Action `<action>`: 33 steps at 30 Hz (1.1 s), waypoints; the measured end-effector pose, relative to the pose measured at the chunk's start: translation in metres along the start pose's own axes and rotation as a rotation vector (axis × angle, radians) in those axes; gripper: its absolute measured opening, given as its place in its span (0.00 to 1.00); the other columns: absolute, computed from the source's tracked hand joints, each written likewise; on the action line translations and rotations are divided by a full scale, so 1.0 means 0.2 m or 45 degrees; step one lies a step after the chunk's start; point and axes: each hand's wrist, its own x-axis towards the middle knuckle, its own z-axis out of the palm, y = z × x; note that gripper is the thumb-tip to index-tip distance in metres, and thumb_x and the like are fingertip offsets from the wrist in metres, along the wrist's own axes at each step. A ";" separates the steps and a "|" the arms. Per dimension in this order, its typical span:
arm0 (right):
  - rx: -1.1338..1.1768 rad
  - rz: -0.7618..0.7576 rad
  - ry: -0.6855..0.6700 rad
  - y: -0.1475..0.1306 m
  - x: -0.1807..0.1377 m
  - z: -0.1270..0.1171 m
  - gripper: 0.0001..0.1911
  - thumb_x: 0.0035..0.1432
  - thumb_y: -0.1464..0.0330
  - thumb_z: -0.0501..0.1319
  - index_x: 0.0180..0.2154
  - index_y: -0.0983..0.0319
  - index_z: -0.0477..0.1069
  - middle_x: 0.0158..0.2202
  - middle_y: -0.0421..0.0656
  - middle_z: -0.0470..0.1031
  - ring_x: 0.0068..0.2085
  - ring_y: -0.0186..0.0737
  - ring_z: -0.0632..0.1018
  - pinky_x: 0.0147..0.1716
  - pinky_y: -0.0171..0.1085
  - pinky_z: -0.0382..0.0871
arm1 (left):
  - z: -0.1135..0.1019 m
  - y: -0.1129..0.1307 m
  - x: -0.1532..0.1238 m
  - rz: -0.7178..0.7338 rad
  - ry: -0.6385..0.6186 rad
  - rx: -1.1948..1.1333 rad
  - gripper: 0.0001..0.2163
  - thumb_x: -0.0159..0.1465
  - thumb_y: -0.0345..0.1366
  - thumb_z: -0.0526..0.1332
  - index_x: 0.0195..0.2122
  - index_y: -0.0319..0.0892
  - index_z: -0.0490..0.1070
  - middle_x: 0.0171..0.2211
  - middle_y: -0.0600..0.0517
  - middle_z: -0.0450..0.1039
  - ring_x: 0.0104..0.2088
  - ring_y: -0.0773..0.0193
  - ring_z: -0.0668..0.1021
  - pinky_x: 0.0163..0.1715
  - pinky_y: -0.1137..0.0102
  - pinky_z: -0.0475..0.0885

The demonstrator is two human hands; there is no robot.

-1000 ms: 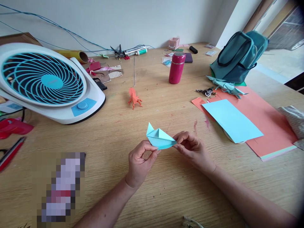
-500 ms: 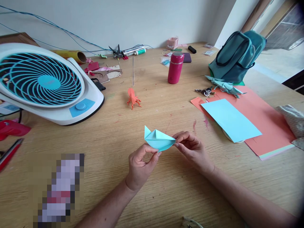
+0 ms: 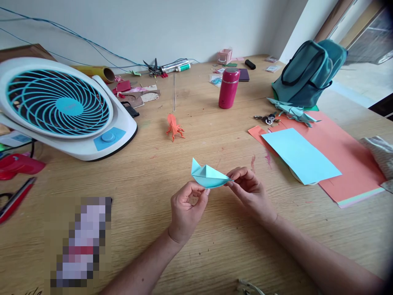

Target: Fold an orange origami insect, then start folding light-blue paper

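A light blue folded paper piece with a pointed tip at its left is held just above the wooden table. My left hand pinches its lower left edge between thumb and fingers. My right hand pinches its right tip with thumb and forefinger. Both hands are closed on the paper.
A white and blue fan stands at the left. An orange origami figure and a red bottle lie beyond. A blue sheet on orange paper, keys and a teal backpack sit at the right.
The folded paper has tilted flatter and shifted slightly right; my fingers have adjusted their pinch on it. The rest of the table looks the same.
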 end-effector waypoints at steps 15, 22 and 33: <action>0.227 0.266 -0.106 0.00 -0.02 0.04 0.13 0.58 0.60 0.71 0.42 0.57 0.73 0.36 0.40 0.77 0.37 0.37 0.78 0.40 0.38 0.75 | 0.08 0.04 -0.04 -0.541 -0.063 -0.430 0.08 0.61 0.37 0.66 0.29 0.40 0.70 0.25 0.54 0.74 0.25 0.69 0.75 0.22 0.78 0.74; 0.177 0.324 -0.127 -0.01 -0.03 0.05 0.14 0.56 0.57 0.71 0.32 0.59 0.73 0.29 0.39 0.76 0.32 0.36 0.76 0.36 0.37 0.72 | 0.09 0.03 -0.06 -0.545 -0.166 -0.342 0.07 0.62 0.37 0.65 0.30 0.40 0.72 0.25 0.54 0.75 0.23 0.70 0.73 0.22 0.77 0.72; 0.124 0.376 -0.242 -0.01 -0.02 0.01 0.14 0.59 0.57 0.69 0.33 0.61 0.73 0.29 0.39 0.73 0.30 0.34 0.72 0.32 0.34 0.67 | -0.12 0.18 0.09 0.149 -0.163 0.255 0.11 0.66 0.36 0.63 0.49 0.41 0.72 0.42 0.47 0.76 0.42 0.62 0.77 0.43 0.70 0.72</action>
